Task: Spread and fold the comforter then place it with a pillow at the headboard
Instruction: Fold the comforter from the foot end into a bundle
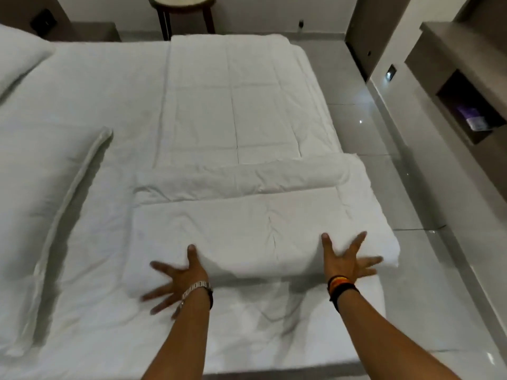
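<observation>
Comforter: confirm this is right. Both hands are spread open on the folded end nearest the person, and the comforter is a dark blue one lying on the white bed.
Wrong on the colour. The head view shows the comforter is white, not dark blue. The rest stands: the left hand and the right hand are spread open on its near folded end, on the white bed.

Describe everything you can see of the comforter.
The comforter is white, soft and quilted, with stitched seams forming panels. It lies as a long strip down the right side of the bed, its near end folded over into a thicker stack of layers. Fine wrinkles cross it. The left hand and right hand, fingers spread, rest at the near edge of the fold. Its far end reaches the bed's far edge.
</observation>
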Demonstrator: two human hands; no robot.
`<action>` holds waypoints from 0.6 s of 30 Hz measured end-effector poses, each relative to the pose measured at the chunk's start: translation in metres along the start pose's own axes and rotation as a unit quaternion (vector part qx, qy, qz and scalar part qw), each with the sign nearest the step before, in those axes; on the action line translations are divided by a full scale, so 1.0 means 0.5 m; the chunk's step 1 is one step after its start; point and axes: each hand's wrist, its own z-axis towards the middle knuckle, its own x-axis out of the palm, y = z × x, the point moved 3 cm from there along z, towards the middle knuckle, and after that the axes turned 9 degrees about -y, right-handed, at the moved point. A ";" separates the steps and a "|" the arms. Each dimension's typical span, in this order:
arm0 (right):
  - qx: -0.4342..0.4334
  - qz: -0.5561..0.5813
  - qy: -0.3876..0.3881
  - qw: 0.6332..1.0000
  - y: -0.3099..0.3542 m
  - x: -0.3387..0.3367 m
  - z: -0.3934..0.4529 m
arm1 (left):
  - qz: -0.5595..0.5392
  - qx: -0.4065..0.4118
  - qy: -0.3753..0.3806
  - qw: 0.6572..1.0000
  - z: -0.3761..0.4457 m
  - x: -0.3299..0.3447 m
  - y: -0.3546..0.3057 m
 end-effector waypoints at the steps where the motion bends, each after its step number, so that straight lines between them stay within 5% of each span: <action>1: 0.028 0.011 -0.009 1.000 0.001 0.012 0.011 | -0.027 -0.036 -0.005 0.999 0.004 0.016 0.009; 9: 0.099 0.042 -0.031 0.994 0.034 0.103 0.088 | -0.151 -0.131 -0.006 0.980 0.075 0.089 -0.031; 13: 0.079 0.073 -0.031 0.994 0.021 0.105 0.085 | -0.115 -0.024 0.004 0.993 0.105 0.094 0.002; 18: 0.058 0.100 -0.022 0.993 -0.002 0.032 0.002 | -0.216 -0.077 0.019 0.973 0.090 0.013 0.045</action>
